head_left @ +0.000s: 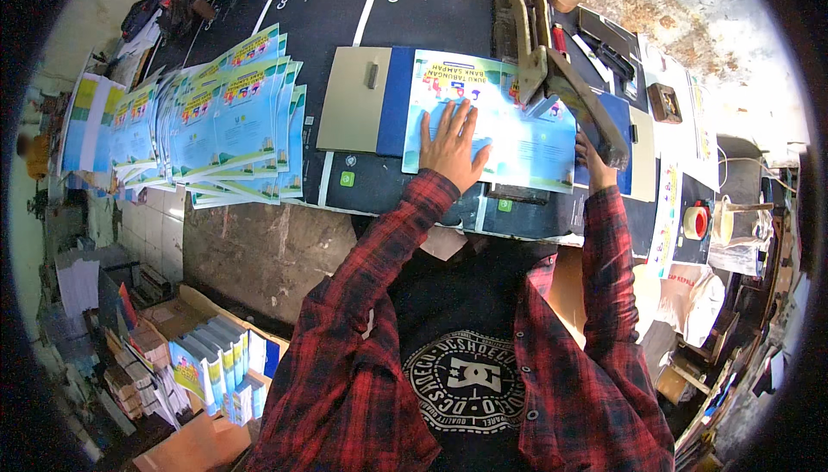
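A light blue printed cover sheet lies flat on the bench, with coloured figures along its far part. My left hand rests on its left half, fingers stretched and spread, palm down. At the sheet's right edge is my right hand, its fingers partly hidden by the end of a long metal arm. That arm belongs to a heavy stapler-like device, which reaches over the sheet from the far side. Under the sheet's left side shows a blue and beige board with a small metal piece on it.
Fanned stacks of similar printed covers spread over the left of the dark bench top. Lower left, a cardboard box holds bundled booklets. On the right are a tape roll and a small wooden block.
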A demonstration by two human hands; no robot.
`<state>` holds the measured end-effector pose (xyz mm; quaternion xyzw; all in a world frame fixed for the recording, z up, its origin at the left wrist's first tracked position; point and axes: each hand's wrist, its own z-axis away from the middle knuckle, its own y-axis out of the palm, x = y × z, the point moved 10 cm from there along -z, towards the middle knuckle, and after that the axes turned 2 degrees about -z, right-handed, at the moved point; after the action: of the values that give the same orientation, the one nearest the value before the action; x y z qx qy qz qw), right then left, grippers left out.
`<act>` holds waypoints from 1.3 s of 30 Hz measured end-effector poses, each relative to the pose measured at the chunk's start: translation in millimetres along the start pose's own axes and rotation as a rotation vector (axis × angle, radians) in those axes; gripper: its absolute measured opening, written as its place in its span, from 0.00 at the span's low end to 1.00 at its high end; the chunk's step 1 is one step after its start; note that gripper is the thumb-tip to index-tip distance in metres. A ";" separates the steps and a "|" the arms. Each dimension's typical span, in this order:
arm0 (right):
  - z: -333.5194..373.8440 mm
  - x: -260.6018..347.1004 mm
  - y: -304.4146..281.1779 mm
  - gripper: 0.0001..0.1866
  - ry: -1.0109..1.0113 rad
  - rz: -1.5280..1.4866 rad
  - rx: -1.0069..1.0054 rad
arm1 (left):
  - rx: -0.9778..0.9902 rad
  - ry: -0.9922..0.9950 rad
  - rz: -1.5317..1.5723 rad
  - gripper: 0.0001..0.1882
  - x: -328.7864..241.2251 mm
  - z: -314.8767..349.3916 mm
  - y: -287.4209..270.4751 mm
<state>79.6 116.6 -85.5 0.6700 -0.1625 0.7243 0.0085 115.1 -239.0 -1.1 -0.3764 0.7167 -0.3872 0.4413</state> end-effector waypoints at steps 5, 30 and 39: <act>-9.8 8.0 6.7 0.26 -0.068 0.220 0.059 | 0.074 -0.006 0.018 0.36 12.8 -48.8 -8.4; 36.9 76.4 98.9 0.24 0.059 -0.014 0.060 | 0.045 -0.099 -0.174 0.41 74.6 -35.4 -8.5; 16.8 79.3 76.2 0.25 0.049 0.071 0.137 | 0.041 -0.100 -0.176 0.42 78.5 -34.5 -12.2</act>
<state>70.2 24.0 -24.6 0.6450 -0.1359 0.7497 -0.0590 59.9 -305.6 -6.3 -0.4474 0.6501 -0.4198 0.4484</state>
